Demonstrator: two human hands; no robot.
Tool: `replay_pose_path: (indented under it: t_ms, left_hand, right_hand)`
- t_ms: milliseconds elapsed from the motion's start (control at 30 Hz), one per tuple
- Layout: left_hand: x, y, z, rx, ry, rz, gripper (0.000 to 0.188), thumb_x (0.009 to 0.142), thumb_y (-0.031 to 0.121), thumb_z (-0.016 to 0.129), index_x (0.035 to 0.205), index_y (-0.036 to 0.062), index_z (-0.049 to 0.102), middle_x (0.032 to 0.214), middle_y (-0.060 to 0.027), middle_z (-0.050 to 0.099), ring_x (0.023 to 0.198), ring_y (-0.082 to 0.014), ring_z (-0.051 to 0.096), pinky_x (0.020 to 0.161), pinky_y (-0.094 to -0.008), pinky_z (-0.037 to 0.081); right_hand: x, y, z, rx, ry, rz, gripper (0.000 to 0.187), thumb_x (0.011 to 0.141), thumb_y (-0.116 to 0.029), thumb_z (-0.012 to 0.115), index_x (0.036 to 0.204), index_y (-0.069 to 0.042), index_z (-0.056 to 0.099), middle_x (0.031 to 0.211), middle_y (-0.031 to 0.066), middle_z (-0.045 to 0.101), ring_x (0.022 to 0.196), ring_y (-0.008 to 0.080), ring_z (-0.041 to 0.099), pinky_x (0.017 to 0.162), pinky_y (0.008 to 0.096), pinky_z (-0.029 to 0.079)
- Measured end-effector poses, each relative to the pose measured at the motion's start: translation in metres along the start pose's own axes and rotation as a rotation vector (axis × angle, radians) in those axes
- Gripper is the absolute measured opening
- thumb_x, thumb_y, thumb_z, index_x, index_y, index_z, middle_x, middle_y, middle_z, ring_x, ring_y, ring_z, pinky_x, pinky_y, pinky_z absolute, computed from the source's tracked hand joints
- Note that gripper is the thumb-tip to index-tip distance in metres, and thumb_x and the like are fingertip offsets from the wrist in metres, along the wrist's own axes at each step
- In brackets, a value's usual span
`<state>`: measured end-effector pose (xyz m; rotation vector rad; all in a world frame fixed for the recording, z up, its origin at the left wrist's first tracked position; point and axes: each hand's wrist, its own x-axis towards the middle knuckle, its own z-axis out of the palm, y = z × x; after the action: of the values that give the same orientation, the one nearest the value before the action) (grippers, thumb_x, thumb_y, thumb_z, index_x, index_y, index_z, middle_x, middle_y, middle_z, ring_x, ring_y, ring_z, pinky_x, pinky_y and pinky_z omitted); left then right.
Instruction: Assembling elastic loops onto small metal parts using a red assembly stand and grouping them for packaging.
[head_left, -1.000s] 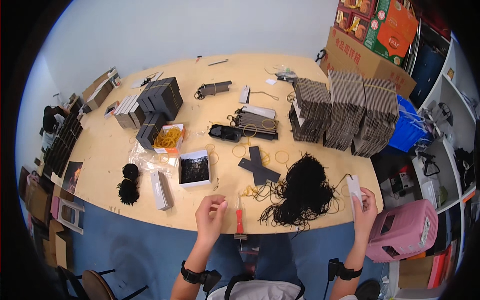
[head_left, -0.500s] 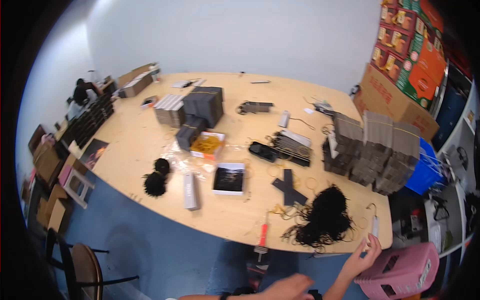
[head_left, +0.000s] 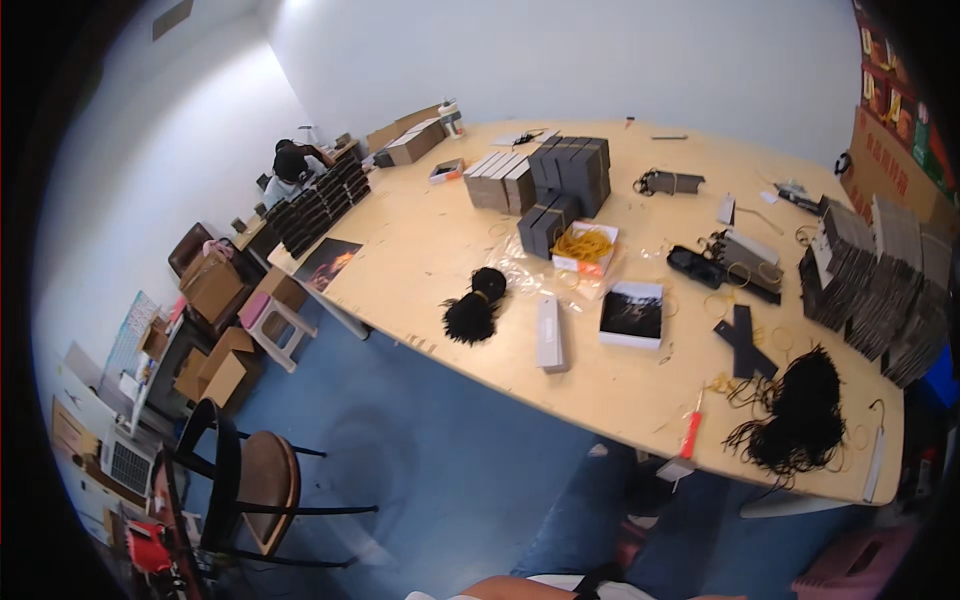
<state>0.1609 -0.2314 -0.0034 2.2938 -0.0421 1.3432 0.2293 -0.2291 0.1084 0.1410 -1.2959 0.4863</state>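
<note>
Neither of my hands shows; only a strip of bare arm appears at the lower edge, and I cannot tell which arm it is. Closest to me on the table edge lies a red-handled tool. Right of it spreads a loose heap of black cords. Two dark grey strips lie crossed behind that heap. A slim pale piece with a cord loop rests near the right corner. Farther left are an open white box with black contents, a narrow grey box and a tied black cord bundle.
Yellow rubber bands fill a small box beside dark grey box stacks. More grey stacks stand at the right. A chair and a white stool are on the left floor. Another person sits beyond the table.
The view has swung left, so the table sits farther right in it. Both my hands, seen earlier at the lower right, have left the picture.
</note>
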Motion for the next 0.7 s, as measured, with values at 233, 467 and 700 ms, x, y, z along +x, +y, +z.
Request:
replay_pose_path:
  t_ms: [233,467,700]
  left_hand:
    - [-0.002,0.006,-0.011,0.018,0.015,0.031,0.049,0.092,0.043,0.056,0.093,-0.0049,0.063,0.074,-0.0084,0.051,0.059,-0.0195,0.054,0.047,-0.0288,0.044]
    - [-0.002,0.009,-0.009,0.013,0.058,0.026,0.047,0.091,0.042,0.058,0.093,-0.0052,0.062,0.074,-0.0087,0.051,0.058,-0.0193,0.053,0.047,-0.0282,0.044]
    - [-0.005,0.007,-0.007,-0.006,-0.019,-0.015,0.044,0.090,0.038,0.059,0.095,-0.0048,0.061,0.076,-0.0094,0.052,0.060,-0.0199,0.054,0.048,-0.0281,0.046]
  right_hand:
    - [0.009,0.025,0.019,0.153,-0.067,0.118,0.009,0.083,-0.018,0.064,0.082,-0.013,0.057,0.082,0.0016,0.055,0.060,0.0115,0.051,0.048,0.0275,0.037]
    - [0.011,0.027,0.018,0.202,-0.086,0.151,0.008,0.081,-0.015,0.066,0.082,-0.014,0.058,0.085,0.0023,0.057,0.061,0.0116,0.053,0.050,0.0277,0.038]
    - [0.008,0.009,0.001,0.156,-0.096,0.133,0.008,0.080,-0.013,0.067,0.082,-0.014,0.059,0.087,0.0029,0.059,0.063,0.0116,0.055,0.051,0.0279,0.039]
